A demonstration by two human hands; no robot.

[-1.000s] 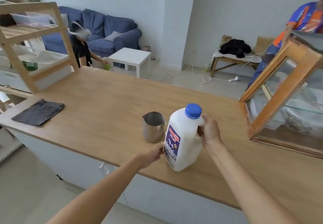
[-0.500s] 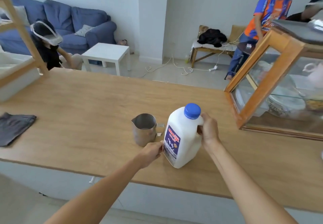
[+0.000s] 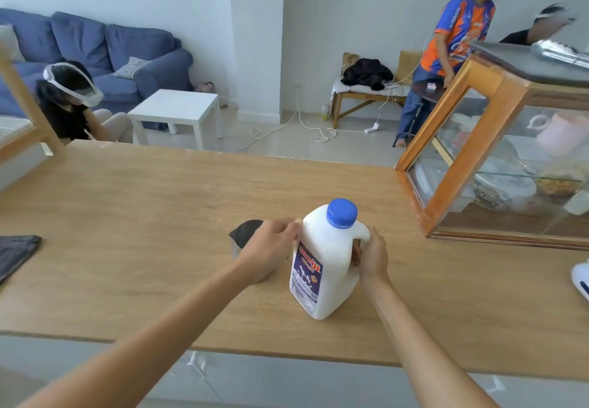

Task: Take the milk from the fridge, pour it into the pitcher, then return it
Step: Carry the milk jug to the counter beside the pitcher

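Observation:
A white milk jug with a blue cap and a dark label stands upright on the wooden counter. My right hand grips its handle on the right side. My left hand is raised beside the jug's left shoulder, fingers curled and touching it just below the cap. The steel pitcher stands just left of the jug, mostly hidden behind my left hand.
A wood-and-glass display case fills the counter's right end. A dark cloth lies at the left edge and a wooden shelf frame stands far left. A white object pokes in at right. People sit and stand beyond the counter.
My left hand rose from the jug's lower left side to its shoulder near the cap, now covering the pitcher. The view shifted to the right. The jug and my right hand stayed put.

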